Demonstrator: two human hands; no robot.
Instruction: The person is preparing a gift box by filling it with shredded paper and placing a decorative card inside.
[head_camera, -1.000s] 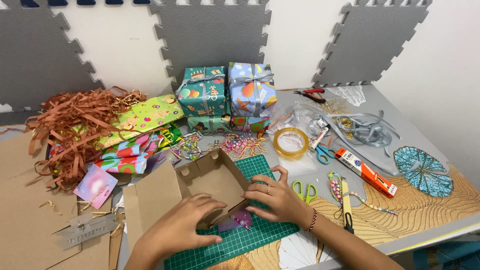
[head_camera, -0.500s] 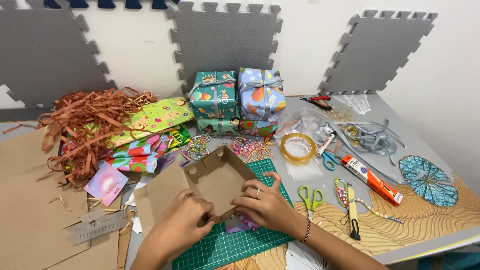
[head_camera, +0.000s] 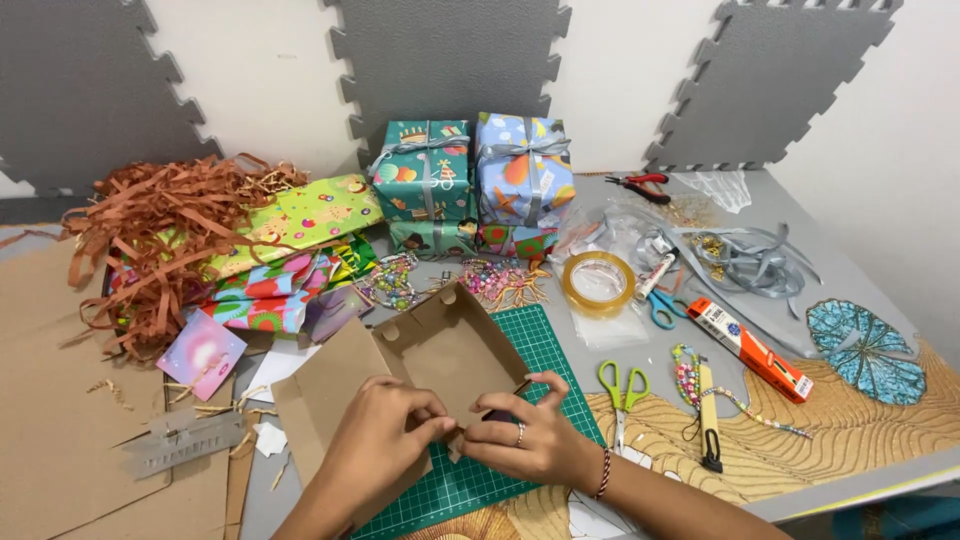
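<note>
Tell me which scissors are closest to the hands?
The green-handled scissors, lying just right of the right hand beside the green cutting mat. The blue-handled scissors lie farther back, next to the tape roll.

Both forearms are bare, with no sleeves in view. The right hand (head_camera: 530, 440) wears a thin silver ring on one finger and a narrow red-and-white braided band at the wrist. The left hand (head_camera: 385, 430) carries no jewellery.

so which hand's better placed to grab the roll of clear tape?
Right, probably. The right hand lies on the same side as the tape roll, with bare cutting mat between; the left hand would cross the cardboard box.
</note>
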